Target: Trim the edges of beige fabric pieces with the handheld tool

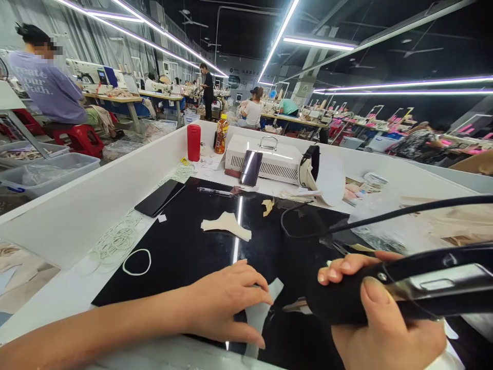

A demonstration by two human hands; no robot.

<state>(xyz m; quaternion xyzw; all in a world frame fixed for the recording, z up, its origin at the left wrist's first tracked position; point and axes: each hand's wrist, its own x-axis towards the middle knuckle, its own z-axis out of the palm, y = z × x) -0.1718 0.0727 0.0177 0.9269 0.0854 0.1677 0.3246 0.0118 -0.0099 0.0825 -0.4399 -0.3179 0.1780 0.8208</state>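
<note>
Black, corded handheld tool with silver metal plate (pixel 442 281): clasped by right grip (pixel 393 334). Pale flat strip (pixel 257 321): on glossy black tabletop (pixel 181 257), under left grip (pixel 227 295), spread, contact unclear; best kept clear of metal tip (pixel 298 306).

The view's right edge cuts off the black tool (pixel 435 283), and the left hand (pixel 231 297) partly hides a pale strip (pixel 257 319).
</note>
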